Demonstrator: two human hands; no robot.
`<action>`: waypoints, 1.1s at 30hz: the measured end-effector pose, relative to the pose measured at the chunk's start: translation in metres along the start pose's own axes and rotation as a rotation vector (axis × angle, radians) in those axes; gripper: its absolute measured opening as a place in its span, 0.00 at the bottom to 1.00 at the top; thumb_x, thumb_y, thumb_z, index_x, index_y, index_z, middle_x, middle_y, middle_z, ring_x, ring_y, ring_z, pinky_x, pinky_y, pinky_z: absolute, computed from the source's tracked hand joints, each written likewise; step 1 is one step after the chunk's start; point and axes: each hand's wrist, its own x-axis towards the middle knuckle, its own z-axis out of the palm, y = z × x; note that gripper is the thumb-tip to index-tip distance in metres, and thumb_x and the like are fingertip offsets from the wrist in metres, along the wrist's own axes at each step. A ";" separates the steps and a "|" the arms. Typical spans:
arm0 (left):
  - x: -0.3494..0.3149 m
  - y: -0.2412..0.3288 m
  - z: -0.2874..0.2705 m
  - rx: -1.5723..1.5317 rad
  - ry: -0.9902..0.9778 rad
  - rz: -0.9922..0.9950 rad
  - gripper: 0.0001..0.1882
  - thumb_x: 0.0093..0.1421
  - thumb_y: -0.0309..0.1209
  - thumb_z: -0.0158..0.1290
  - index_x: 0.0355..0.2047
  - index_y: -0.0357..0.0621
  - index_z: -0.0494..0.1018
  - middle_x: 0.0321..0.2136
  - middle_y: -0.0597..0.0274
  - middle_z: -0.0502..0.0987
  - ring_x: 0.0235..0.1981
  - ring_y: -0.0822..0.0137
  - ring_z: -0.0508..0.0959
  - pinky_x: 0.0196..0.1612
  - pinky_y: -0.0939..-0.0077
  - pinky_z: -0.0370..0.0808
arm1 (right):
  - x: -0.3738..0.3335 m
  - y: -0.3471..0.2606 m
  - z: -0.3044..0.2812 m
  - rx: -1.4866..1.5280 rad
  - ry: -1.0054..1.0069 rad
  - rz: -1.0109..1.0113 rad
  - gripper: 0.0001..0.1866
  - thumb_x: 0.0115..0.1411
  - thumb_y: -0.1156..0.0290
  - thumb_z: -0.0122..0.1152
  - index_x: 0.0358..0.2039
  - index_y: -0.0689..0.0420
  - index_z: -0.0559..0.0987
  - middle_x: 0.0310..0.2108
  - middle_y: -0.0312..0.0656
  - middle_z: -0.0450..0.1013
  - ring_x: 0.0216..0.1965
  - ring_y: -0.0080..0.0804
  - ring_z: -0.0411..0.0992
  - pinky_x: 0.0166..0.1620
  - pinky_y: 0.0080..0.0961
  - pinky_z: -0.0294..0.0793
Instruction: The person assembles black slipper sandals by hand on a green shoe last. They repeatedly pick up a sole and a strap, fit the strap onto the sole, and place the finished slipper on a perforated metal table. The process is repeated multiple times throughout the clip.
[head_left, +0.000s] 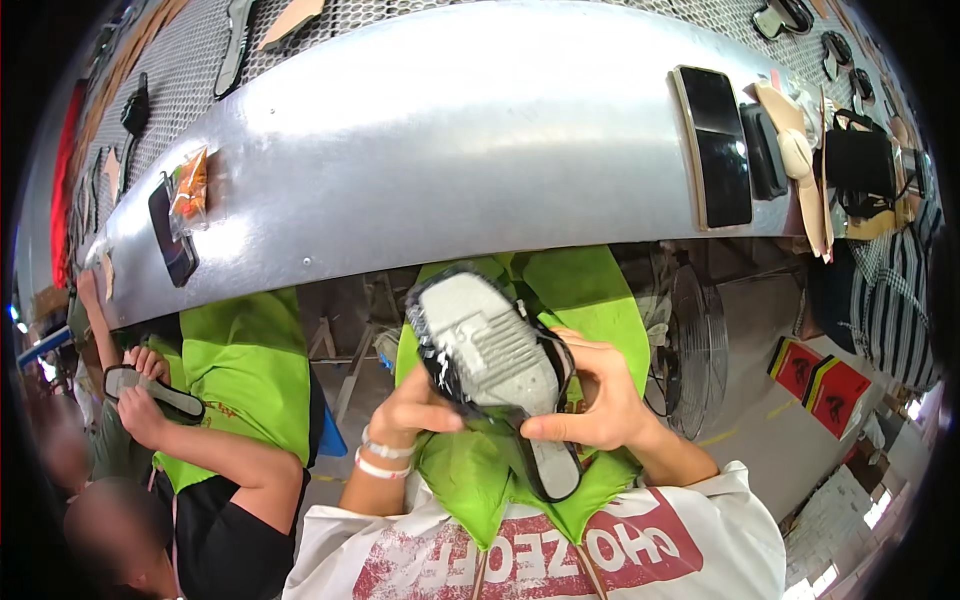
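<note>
Over my lap is a black sandal [490, 345], its grey ribbed underside facing up and its black edge folded around the rim. White smears show on that grey surface. The wide toe end points up and to the left, while the narrow heel end points down toward my body. My left hand [408, 405] is closed on the sandal's left edge, its fingertips partly hidden and a little blurred. From the right, my right hand [598, 395] grips the middle, the thumb pressed on the narrow part and the fingers behind the black straps.
Ahead runs a shiny metal table [450, 130] with a phone [712, 148], a black case [765, 150], a snack packet [190, 190] and a black sole piece [172, 235]. Behind it, a mesh conveyor [380, 25] carries shoe parts. A co-worker's hands [145, 400] hold another sandal. A fan [695, 350] stands right.
</note>
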 end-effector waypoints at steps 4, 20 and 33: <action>0.015 0.006 0.056 -0.120 0.283 0.294 0.44 0.61 0.56 0.48 0.66 0.36 0.52 0.60 0.51 0.66 0.61 0.56 0.66 0.65 0.61 0.59 | -0.010 -0.013 0.012 -0.395 0.150 0.035 0.26 0.43 0.62 0.77 0.37 0.66 0.76 0.34 0.48 0.72 0.38 0.45 0.69 0.46 0.35 0.66; 0.035 0.000 0.087 0.295 0.544 0.485 0.28 0.67 0.39 0.40 0.59 0.27 0.59 0.50 0.52 0.70 0.50 0.66 0.70 0.56 0.72 0.65 | 0.000 -0.024 0.029 0.189 0.283 0.157 0.26 0.69 0.64 0.41 0.61 0.68 0.59 0.54 0.45 0.65 0.55 0.29 0.62 0.60 0.27 0.58; 0.035 -0.013 0.085 0.287 0.440 0.444 0.31 0.65 0.33 0.44 0.63 0.27 0.52 0.56 0.50 0.66 0.56 0.64 0.67 0.60 0.68 0.62 | -0.017 -0.011 0.034 0.314 0.382 0.161 0.25 0.66 0.71 0.46 0.61 0.70 0.60 0.54 0.44 0.67 0.54 0.28 0.65 0.59 0.26 0.62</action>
